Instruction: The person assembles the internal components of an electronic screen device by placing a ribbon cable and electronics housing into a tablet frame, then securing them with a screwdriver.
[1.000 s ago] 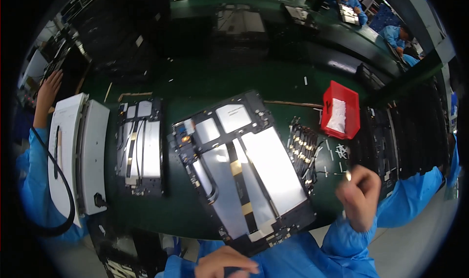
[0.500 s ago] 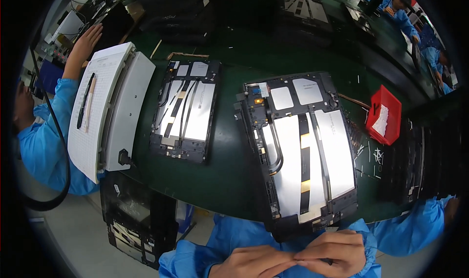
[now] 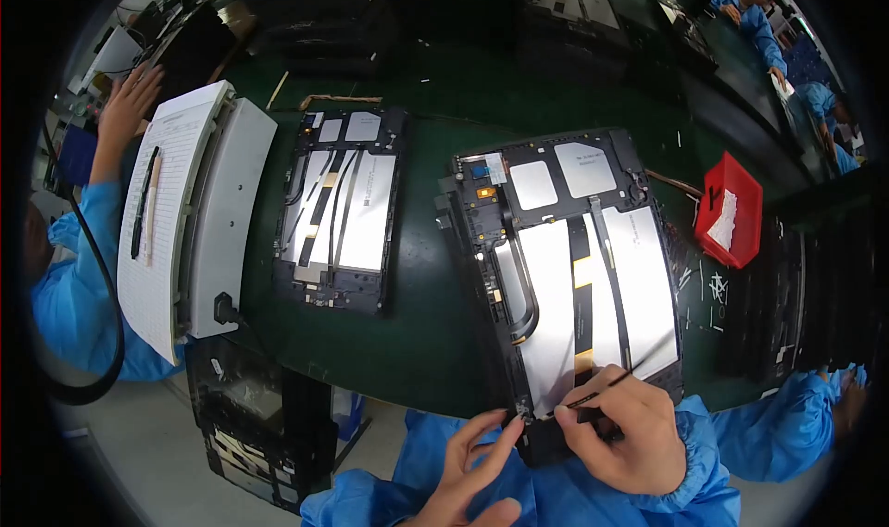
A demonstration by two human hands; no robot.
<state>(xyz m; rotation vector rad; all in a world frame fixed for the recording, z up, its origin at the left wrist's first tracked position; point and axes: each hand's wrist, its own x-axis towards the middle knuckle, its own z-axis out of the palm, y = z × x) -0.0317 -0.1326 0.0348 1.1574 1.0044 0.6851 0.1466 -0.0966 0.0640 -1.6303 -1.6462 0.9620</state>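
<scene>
An opened tablet [image 3: 546, 291] lies tilted in front of me, its silver battery plates, black strips and frame bare. My right hand [image 3: 632, 432] is closed round a thin black tool [image 3: 587, 399], slanting over the tablet's near end. The tool's tip is down by the near edge; its exact kind is hard to make out. My left hand [image 3: 474, 467] is open, fingers apart, with fingertips at the tablet's near left corner. Whether they press on it I cannot tell. To the left a second opened tablet [image 3: 344, 198] lies flat.
A red bin [image 3: 732, 210] holds white pieces, with small white scraps [image 3: 713, 291] beside it. Left stands a white box [image 3: 222, 207] carrying a paper sheet and pens. Black panels [image 3: 773, 295] stand at the right. Below left is another opened device [image 3: 250, 425]. Co-workers sit around.
My hands have come apart and moved up from my lap to the tablet's near end. The thin black tool now shows in my right hand. A co-worker's hand at the left has shifted.
</scene>
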